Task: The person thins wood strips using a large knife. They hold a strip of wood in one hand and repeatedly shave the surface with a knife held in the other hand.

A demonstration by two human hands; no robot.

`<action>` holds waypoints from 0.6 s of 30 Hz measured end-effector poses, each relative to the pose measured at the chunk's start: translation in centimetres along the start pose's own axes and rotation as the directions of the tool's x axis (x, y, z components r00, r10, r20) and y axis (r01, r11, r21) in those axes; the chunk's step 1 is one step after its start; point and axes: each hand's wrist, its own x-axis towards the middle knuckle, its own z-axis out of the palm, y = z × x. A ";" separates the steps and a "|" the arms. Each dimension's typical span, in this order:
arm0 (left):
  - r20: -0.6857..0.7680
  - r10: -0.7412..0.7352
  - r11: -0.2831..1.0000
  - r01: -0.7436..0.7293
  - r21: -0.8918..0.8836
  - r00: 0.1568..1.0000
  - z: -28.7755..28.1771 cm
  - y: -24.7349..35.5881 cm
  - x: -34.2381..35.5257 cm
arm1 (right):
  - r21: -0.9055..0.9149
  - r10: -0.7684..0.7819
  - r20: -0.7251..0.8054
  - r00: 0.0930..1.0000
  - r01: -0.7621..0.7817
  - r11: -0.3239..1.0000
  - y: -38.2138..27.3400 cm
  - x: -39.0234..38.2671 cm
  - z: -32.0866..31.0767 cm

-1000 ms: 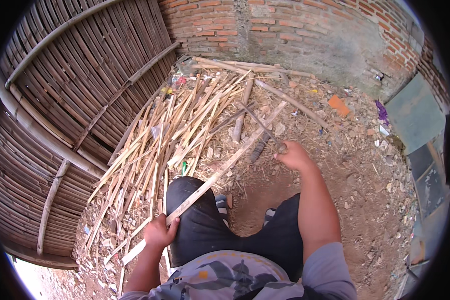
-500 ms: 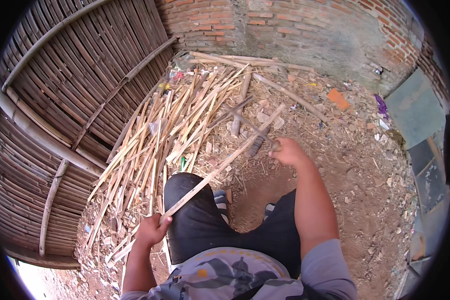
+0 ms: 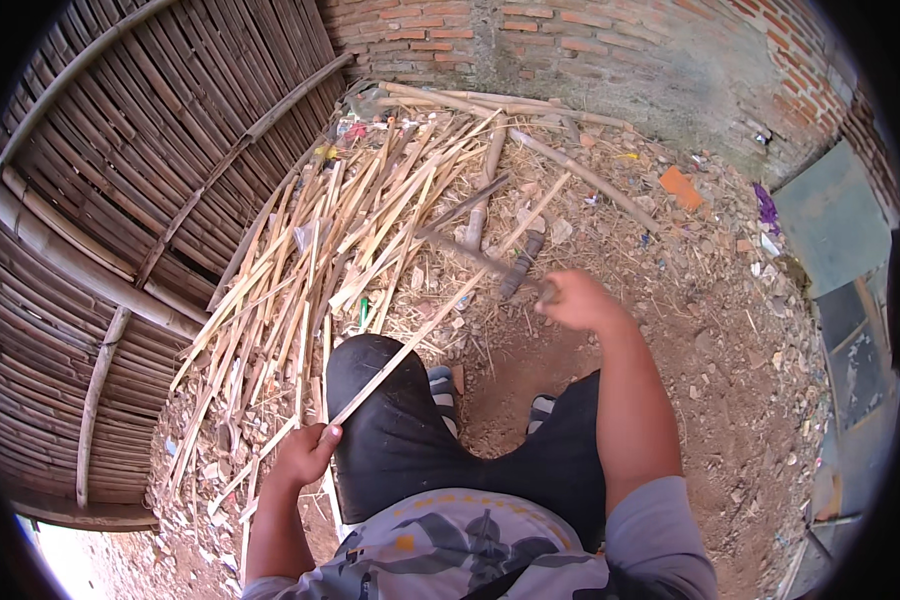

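Observation:
My left hand (image 3: 305, 457) is closed around the near end of a long, pale bamboo strip (image 3: 440, 318), beside my left knee. The strip slants up and away to the right, over my thigh. In my right hand (image 3: 580, 300) is the handle of a machete-like knife (image 3: 467, 255), its long, dark blade blurred by motion. The blade points left and crosses the strip's far half; whether it touches the strip I cannot tell. Just beyond my right hand, a dark, banded piece (image 3: 523, 265) lies under the strip.
Many split bamboo strips (image 3: 300, 270) lie heaped at the left, beside a slatted bamboo wall (image 3: 170, 120). Thicker poles (image 3: 590, 190) lie toward the brick wall (image 3: 590, 45). Rubble and an orange tile piece (image 3: 680, 187) lie right; grey panels (image 3: 835, 210) lean at the far right.
The knife blade's tip has swung nearer to me and to the left. The bamboo strip has turned slightly in my left hand and looks narrower, while that hand stays by my knee.

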 end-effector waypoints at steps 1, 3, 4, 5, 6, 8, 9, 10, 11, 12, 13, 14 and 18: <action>-0.026 0.021 1.000 -0.020 0.019 0.999 0.1 0.2 0.2 | 0.071 0.102 -0.067 0.992 -0.098 0.993 1.5 0.5 -0.4; -0.039 0.046 0.999 -0.045 0.009 0.998 0.1 0.3 0.3 | 0.083 0.131 -0.161 0.978 -0.118 0.989 3.1 1.1 -0.4; -0.045 0.056 0.998 -0.055 0.007 0.997 0.0 0.3 0.3 | 0.094 0.144 -0.206 0.968 -0.127 0.987 2.9 1.1 -0.6; -0.048 0.059 0.998 -0.059 0.006 0.997 0.0 0.3 0.4 | 0.108 0.117 -0.201 0.973 -0.096 0.989 2.6 0.9 -0.2; -0.038 0.055 0.998 -0.055 0.014 0.998 -0.1 0.4 0.4 | 0.123 0.090 -0.196 0.976 -0.066 0.990 2.0 0.5 0.6; -0.012 0.044 0.999 -0.043 0.031 0.999 -0.2 0.5 0.1 | 0.055 -0.023 -0.116 0.993 0.029 0.998 -0.1 -0.1 2.1; -0.050 0.065 0.997 -0.063 0.042 0.997 0.0 0.4 0.1 | -0.023 -0.103 -0.033 0.994 0.103 0.994 -1.2 -0.3 2.8; -0.062 0.071 0.996 -0.067 0.058 0.996 0.1 0.3 0.1 | -0.095 -0.182 0.057 0.982 0.186 0.978 -2.4 -0.5 3.4; -0.075 0.075 0.995 -0.069 0.075 0.994 0.2 0.3 0.0 | -0.153 -0.208 0.122 0.971 0.225 0.962 -3.6 -0.8 3.6; -0.088 0.078 0.993 -0.070 0.092 0.993 0.3 0.3 0.0 | -0.208 -0.230 0.188 0.955 0.267 0.941 -4.8 -1.3 3.6; -0.124 0.087 0.990 -0.073 0.121 0.988 0.6 0.2 -0.1 | -0.257 -0.253 0.252 0.934 0.317 0.913 -5.6 -1.5 3.5; -0.159 0.097 0.986 -0.073 0.149 0.983 1.1 0.0 0.0 | -0.195 -0.241 0.229 0.943 0.287 0.938 -5.4 -1.3 3.3; -0.264 0.091 0.980 -0.039 0.197 0.960 1.8 0.8 -0.6 | 0.053 0.049 0.055 0.997 -0.052 0.997 -1.3 0.3 0.4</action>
